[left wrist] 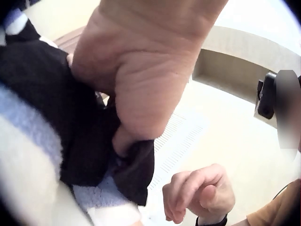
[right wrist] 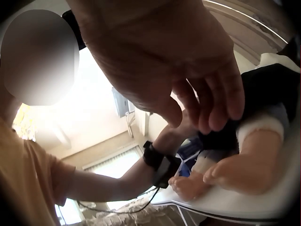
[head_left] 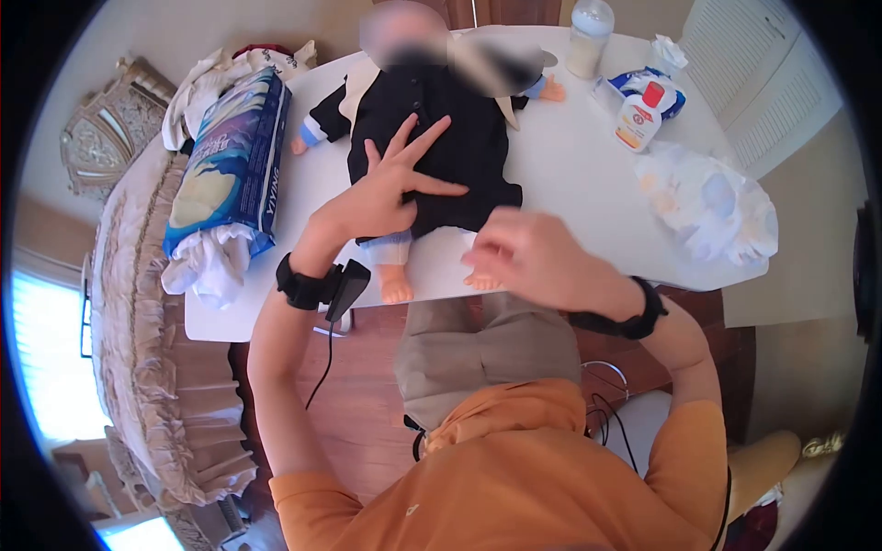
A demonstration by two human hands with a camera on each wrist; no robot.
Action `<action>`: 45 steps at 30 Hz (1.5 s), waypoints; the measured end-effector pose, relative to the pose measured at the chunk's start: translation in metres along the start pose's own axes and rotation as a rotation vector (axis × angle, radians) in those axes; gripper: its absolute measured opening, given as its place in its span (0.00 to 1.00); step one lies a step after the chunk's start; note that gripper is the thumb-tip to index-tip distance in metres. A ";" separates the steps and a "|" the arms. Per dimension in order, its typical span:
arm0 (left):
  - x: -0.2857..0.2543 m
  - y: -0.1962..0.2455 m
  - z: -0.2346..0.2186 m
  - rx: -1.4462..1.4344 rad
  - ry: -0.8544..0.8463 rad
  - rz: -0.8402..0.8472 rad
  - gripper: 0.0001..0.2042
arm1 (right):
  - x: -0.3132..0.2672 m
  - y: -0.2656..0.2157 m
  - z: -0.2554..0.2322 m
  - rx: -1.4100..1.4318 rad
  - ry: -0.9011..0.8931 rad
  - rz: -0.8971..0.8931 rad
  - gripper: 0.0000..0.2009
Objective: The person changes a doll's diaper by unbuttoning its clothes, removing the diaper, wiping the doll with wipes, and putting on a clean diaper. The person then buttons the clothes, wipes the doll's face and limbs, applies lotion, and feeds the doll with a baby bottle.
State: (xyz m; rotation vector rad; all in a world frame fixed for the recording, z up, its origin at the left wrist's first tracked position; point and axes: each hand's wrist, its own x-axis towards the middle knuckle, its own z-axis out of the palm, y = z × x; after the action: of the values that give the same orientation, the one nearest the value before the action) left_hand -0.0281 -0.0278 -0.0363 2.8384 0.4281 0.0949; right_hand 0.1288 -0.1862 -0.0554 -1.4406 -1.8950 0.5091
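A doll in a black garment (head_left: pixel 441 156) lies on its back on a white table (head_left: pixel 588 211), feet toward the person. The left hand (head_left: pixel 390 193) rests on the garment's front with fingers spread; in the left wrist view, this hand (left wrist: pixel 141 80) lies against the black cloth (left wrist: pixel 80 136). Above the doll's foot at the table's near edge hovers the right hand (head_left: pixel 542 257), fingers loosely bent, holding nothing. In the right wrist view, the right hand (right wrist: pixel 188 80) hangs over the doll's bare feet (right wrist: pixel 249 165), apart from them. Light blue and white cuffs show at the doll's ankles.
A blue diaper pack (head_left: pixel 230 165) lies at the table's left with white cloth by it. At the right are a bottle (head_left: pixel 589 41), a red-capped bottle (head_left: pixel 638 119), a wipes pack (head_left: pixel 661 87) and a patterned white cloth (head_left: pixel 717 207).
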 end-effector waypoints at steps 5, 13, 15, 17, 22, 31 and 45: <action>-0.005 0.018 -0.001 -0.157 0.180 0.006 0.14 | 0.026 0.083 -0.027 0.293 0.214 0.410 0.10; 0.036 0.049 0.020 0.056 0.148 -0.407 0.31 | 0.058 0.103 0.013 0.794 0.103 0.694 0.11; 0.043 0.055 0.010 -0.054 -0.118 -0.525 0.32 | 0.060 0.099 0.019 0.951 0.180 0.738 0.11; 0.037 0.051 0.024 -0.115 -0.058 -0.552 0.32 | 0.059 0.105 0.026 1.078 0.216 0.716 0.11; 0.027 0.036 0.028 -0.367 0.195 -0.588 0.35 | 0.063 0.103 0.031 1.321 0.240 0.643 0.10; 0.029 0.050 -0.005 -0.314 0.192 -0.560 0.34 | 0.047 0.062 0.014 0.970 0.081 0.643 0.06; -0.012 -0.075 0.005 -0.055 0.581 -0.653 0.29 | 0.069 -0.001 -0.001 0.455 -0.064 0.322 0.12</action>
State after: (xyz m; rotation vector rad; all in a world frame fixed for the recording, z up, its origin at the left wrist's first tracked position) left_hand -0.0599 0.0360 -0.0622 2.4223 1.4068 0.7803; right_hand 0.1185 -0.1212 -0.0341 -1.4287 -1.4666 1.0739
